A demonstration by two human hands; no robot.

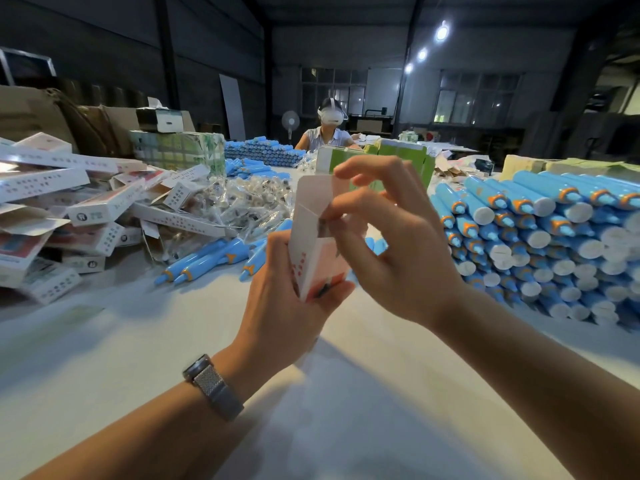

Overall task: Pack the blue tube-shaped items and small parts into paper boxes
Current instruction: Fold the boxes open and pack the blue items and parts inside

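My left hand (291, 306) grips a pink-and-white paper box (311, 251) upright above the white table, its top flaps standing open. At the box's open top, my right hand (391, 244) pinches a side flap between thumb and fingertips. What the box holds is hidden. A few blue tubes (207, 261) with orange collars lie loose on the table behind the box. A large stack of blue tubes (540, 237) fills the right side. Small parts in clear bags (249, 199) are heaped behind.
A pile of packed and flat paper boxes (69, 209) covers the left of the table (346, 393). Green cartons (398, 161) stand behind my hands. Another person (327, 129) sits at the far end beside more blue tubes (266, 152).
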